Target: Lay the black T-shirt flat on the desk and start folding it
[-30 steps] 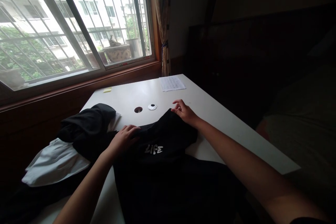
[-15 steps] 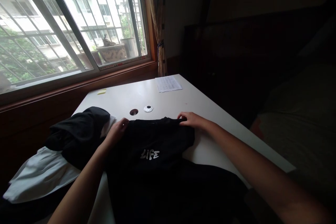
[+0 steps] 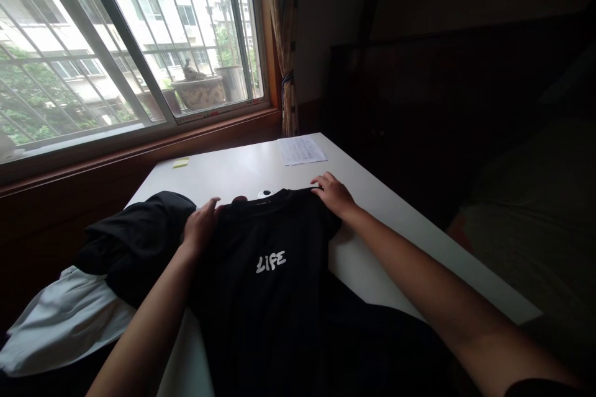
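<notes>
A black T-shirt (image 3: pixel 265 229) with white "LIFE" lettering on its chest is spread over the white table, its neckline toward the far side. My left hand (image 3: pixel 201 226) grips the shirt by its left shoulder, beside the collar. At the opposite shoulder, my right hand (image 3: pixel 334 194) pinches the cloth between thumb and fingers. The lower part of the shirt runs toward me and blends into dark cloth below, so its hem cannot be made out.
Left of the shirt lies a heap of black clothing (image 3: pixel 139 239) with a white garment (image 3: pixel 65 316). Printed papers (image 3: pixel 302 150) and a yellow sticky note (image 3: pixel 180 162) lie on the table's (image 3: pixel 223 167) far part. A round white cap (image 3: pixel 266 194) sits just beyond the collar. A barred window (image 3: pixel 139 43) stands behind.
Both hands have carried the shirt's shoulders away from me, and the shirt lies flatter. Its collar now partly covers the table hole and the cap, and the lettering shows fully.
</notes>
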Demonstrator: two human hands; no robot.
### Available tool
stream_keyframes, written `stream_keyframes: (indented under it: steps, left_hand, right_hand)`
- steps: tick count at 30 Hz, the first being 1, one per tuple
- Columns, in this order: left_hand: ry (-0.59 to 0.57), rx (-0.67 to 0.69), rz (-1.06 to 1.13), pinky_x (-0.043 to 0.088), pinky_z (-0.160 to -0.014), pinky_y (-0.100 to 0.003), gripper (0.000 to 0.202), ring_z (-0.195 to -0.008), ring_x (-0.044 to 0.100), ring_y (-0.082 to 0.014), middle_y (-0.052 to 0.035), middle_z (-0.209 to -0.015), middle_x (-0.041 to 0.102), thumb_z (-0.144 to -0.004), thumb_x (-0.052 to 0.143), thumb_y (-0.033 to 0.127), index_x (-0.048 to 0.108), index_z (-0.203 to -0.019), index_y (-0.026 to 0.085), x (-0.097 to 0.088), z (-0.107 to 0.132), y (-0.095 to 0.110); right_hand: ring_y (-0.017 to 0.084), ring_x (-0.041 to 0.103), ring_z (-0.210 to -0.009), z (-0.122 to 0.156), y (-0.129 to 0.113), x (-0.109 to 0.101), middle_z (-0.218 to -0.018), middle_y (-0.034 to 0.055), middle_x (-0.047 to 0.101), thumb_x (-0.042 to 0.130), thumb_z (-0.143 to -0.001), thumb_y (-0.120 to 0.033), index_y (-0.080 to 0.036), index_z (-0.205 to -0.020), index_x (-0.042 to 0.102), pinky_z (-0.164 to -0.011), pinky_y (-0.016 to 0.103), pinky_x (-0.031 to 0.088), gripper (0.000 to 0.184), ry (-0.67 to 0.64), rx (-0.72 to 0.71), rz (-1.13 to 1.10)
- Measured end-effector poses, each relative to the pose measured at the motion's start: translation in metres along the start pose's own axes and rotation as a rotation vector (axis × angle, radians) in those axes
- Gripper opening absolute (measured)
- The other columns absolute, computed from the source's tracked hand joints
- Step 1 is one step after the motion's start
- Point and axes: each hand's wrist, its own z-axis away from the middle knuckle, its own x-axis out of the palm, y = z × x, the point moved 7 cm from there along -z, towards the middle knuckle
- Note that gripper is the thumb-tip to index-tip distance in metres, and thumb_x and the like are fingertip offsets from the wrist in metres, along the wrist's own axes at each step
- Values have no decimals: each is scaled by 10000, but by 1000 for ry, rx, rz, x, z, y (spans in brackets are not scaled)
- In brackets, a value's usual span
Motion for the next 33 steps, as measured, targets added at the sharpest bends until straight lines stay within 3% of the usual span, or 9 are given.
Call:
stream_keyframes:
  steps: [4,7,11,14,18,22,25,30,33]
  left_hand:
    - [81,63,-57,510,-867,-441,420,-1129,616,-354,-191,-1273,630,-1063,383,354,508,-1419,168,-9,2,1]
    - [67,169,-82,480,-961,-521,369,-1195,559,-375,-194,-1335,583,-1026,423,226,591,-1353,188,-12,8,13]
    - [-60,360,-45,496,-1012,-420,295,-1158,599,-280,-89,-1223,680,-975,485,139,703,-1151,234,1,21,43]
    - [-111,391,-10,464,-1101,-388,349,-1276,564,-254,-90,-1373,634,-1007,495,239,627,-1330,208,19,29,59]
    - [-156,306,11,349,-1211,-468,561,-1473,386,-306,-167,-1585,423,-1042,447,426,470,-1495,96,45,31,59]
    - [-214,241,23,270,-1248,-494,614,-1536,260,-289,-119,-1650,297,-1055,376,481,377,-1564,136,60,28,50]
    - [-260,212,24,219,-1265,-482,642,-1553,203,-269,-88,-1671,227,-1056,352,509,325,-1591,155,64,24,46]
    - [-317,178,16,181,-1271,-483,676,-1565,153,-259,-60,-1683,159,-1054,310,548,276,-1611,166,67,20,43]
    - [-332,170,9,160,-1271,-477,675,-1570,125,-250,-46,-1688,126,-1054,296,557,251,-1620,190,68,18,42]
  right_hand:
    - [229,577,-878,-12,-18,6,-1053,94,594,495,-963,-78,-207,-1083,734,-773,351,459,297,45,-89,192]
    - [282,542,-1007,-10,-36,14,-1040,115,614,477,-945,-36,-198,-1007,753,-855,402,451,326,48,-176,261]
    - [257,553,-1030,3,-65,35,-1042,106,641,495,-957,-73,-184,-996,744,-942,381,468,276,-30,-258,177]
    - [240,575,-1066,21,-89,61,-1106,100,658,536,-963,-148,-172,-1115,727,-1008,351,474,245,-173,-318,119]
    - [273,530,-1260,40,-101,89,-1341,137,614,543,-977,-235,-131,-1313,649,-1118,379,425,367,-263,-277,129]
    - [278,404,-1441,45,-92,100,-1550,152,472,468,-1023,-310,-108,-1452,536,-1232,428,286,479,-308,-228,124]
    - [276,371,-1478,40,-78,102,-1600,143,416,479,-1023,-394,-131,-1483,504,-1251,464,247,530,-346,-214,85]
    - [251,496,-1387,28,-56,89,-1496,120,546,513,-1003,-345,-194,-1392,590,-1194,450,358,425,-292,-269,-41]
    - [240,591,-1252,18,-22,65,-1329,104,652,495,-993,-296,-215,-1277,664,-1120,430,439,340,-160,-196,-117]
